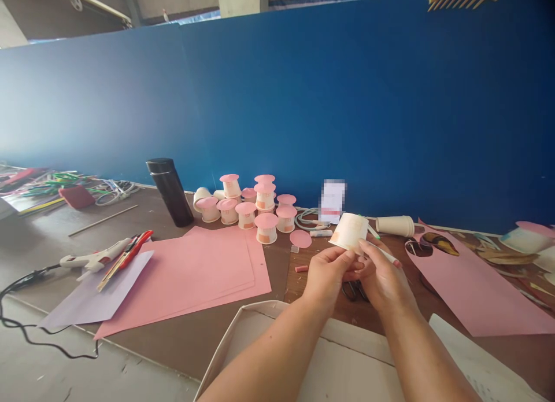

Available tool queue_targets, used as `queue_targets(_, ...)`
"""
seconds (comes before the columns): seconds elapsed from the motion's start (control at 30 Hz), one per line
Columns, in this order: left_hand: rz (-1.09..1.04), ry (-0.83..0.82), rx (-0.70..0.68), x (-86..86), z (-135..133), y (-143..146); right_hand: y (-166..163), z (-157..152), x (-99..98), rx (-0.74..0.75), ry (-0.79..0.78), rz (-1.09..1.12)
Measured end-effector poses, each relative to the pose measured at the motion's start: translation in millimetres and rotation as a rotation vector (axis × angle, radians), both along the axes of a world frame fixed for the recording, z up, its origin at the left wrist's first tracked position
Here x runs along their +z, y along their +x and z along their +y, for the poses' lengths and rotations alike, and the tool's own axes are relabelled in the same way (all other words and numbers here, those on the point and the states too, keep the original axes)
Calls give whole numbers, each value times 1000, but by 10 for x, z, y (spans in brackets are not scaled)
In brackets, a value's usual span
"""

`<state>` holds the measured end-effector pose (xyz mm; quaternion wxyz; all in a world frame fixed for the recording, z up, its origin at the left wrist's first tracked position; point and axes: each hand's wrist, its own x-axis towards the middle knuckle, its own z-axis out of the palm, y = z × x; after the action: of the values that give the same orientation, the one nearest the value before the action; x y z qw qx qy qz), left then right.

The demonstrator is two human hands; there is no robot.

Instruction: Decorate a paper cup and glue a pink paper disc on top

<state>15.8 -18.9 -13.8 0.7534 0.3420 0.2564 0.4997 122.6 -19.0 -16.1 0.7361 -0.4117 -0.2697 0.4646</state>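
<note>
A white paper cup, upside down with small orange marks near its rim, is held up over the table. My left hand grips its rim from the left, thumb in front. My right hand is closed around a white marker with a reddish end, its fingers meeting the cup's lower right side. A pink marker cap lies to the left of my left hand. Beyond it are a pink paper disc and a glue tube. Black scissors are partly hidden beneath my hands.
Several cups topped with pink discs stand along the blue partition. A black flask, pink sheets, a glue gun and a red cutter are left. Sunglasses rest on pink paper at right. A white box is nearest.
</note>
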Motion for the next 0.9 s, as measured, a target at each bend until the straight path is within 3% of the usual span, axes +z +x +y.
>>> queue_targets(0.23, -196, -86, -13, 2, 6, -10, -16, 5, -11, -34, -54, -71)
queue_targets(0.37, -265, -122, 63, 6, 48, -18, 17, 1, -19, -320, -124, -304)
queue_targets(0.5, -252, -142, 128, 16, 81, -28, -30, -120, 109, -603, -145, -599)
queue_targets(0.73, -234, -115, 129, -8, 78, -9, -215, -297, 164, -628, 231, -1046)
queue_targets(0.9, -214, -78, 113, -36, 83, 2, -204, -308, 106, -568, 143, -988)
